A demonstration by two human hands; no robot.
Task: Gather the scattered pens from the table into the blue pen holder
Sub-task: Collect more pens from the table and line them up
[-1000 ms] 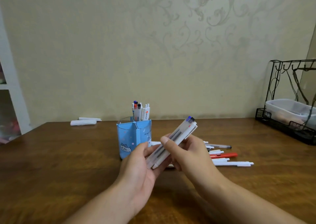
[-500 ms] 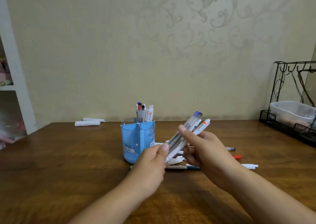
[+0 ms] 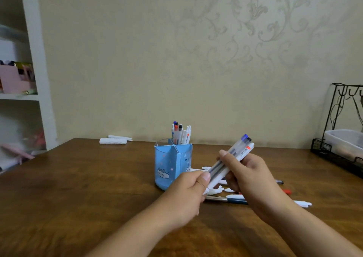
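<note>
Above the desk (image 3: pixel 98 188), both hands hold a small bundle of pens (image 3: pixel 229 162) slanted up to the right, just right of the holder (image 3: pixel 167 164). Left hand (image 3: pixel 188 190) pinches the lower end of the bundle, thumb pressed on top; right hand (image 3: pixel 247 174) wraps the middle, thumb over the barrels and the other fingers curled behind. Most of the bundle is clear-bodied with dark refills; one pen is white with an orange mark and a printed label. Blue and black caps show at the top end. How many pens are in it I cannot tell, since they overlap.

Light blue, with a cat drawing on the front and some lettering cut off by the hands, the holder is split into compartments by ridges meeting at the centre. It stands on the desk behind the left hand. Several pens stand upright in its rear compartment (image 3: pixel 180 133), white barrels with blue, red and black tops.

More pens lie on the desk behind and under the hands, mostly hidden: a teal-and-silver one (image 3: pixel 225 199), a red tip (image 3: pixel 287 191), a dark tip (image 3: pixel 280 182), a white one (image 3: pixel 302 203) and several white ends (image 3: pixel 216 190) that are hard to make out.
</note>
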